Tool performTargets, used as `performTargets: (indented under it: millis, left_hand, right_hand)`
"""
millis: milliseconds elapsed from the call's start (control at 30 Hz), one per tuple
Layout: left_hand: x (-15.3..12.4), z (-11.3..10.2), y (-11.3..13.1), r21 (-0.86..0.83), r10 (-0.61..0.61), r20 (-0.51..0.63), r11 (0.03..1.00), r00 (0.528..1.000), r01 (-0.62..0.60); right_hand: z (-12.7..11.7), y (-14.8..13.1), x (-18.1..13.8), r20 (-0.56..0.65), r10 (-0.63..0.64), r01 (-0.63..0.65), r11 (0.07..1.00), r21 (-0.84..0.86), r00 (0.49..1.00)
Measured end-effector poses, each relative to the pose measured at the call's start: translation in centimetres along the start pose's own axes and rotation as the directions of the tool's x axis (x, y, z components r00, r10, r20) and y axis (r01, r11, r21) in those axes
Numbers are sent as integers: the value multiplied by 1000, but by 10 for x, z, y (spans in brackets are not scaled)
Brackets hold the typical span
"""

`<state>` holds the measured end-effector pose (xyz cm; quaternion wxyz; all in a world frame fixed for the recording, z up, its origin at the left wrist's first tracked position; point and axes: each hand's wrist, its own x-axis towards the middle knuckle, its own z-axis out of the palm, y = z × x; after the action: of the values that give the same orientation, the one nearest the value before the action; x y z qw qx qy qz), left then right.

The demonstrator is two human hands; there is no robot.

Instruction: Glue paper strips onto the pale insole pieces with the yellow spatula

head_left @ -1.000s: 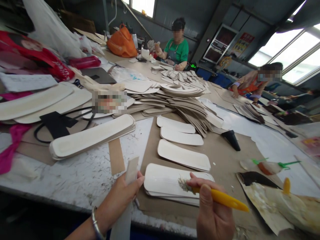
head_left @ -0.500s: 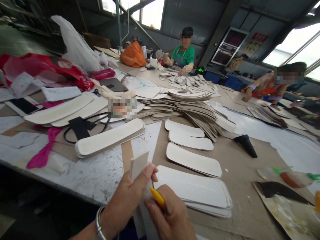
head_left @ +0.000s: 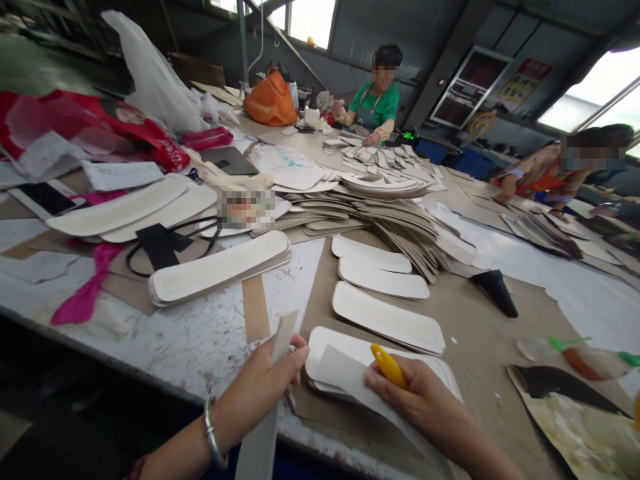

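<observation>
My left hand (head_left: 275, 377), with a silver bangle at the wrist, is closed around a long white strip (head_left: 257, 437) that stands on edge and runs down toward me. My right hand (head_left: 427, 397) grips a yellow-handled tool (head_left: 389, 365); its working end is hidden. Pinched in the same fingers is a thin, pale sheet (head_left: 345, 373), which droops over a stack of white rounded panels (head_left: 350, 339). Just beyond lie more white panels (head_left: 387, 317) in small piles.
A long fanned pile of panels (head_left: 395, 220) fills the middle of the table. Left are another panel stack (head_left: 220, 267), a pink cloth (head_left: 85, 287) and bags. A black cone-shaped piece (head_left: 495, 292) lies right. Two people work across the table.
My hands have moved apart. The right one has shifted to the right, carrying the yellow-handled tool and the pale sheet, while the strip in my left hand has turned more edge-on.
</observation>
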<state>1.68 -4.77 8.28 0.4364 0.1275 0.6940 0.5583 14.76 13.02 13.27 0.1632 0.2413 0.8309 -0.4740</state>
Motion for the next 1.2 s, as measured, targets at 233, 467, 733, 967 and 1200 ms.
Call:
performTargets:
  millis: [233, 467, 733, 967, 1200]
  left_hand:
    - [11, 4, 2, 100, -26, 18, 995, 999, 25]
    - [20, 5, -2, 106, -58, 16, 993, 998, 56]
    - [30, 10, -10, 36, -15, -10, 999, 1000, 15]
    - [32, 12, -10, 58, 4, -25, 998, 1000, -2]
    - [30, 10, -7, 92, -6, 10, 996, 1000, 5]
  right_hand:
    - [-11, 4, 29, 114, 41, -46, 998, 35, 993]
    - [-11, 2, 45, 108, 65, -56, 995, -87, 992]
    - [-10, -8, 47, 80, 134, -110, 961, -252, 988]
    - [-8, -7, 48, 45, 124, -101, 932, -348, 991]
    - [-14, -7, 36, 1, 146, -128, 872, -472, 989]
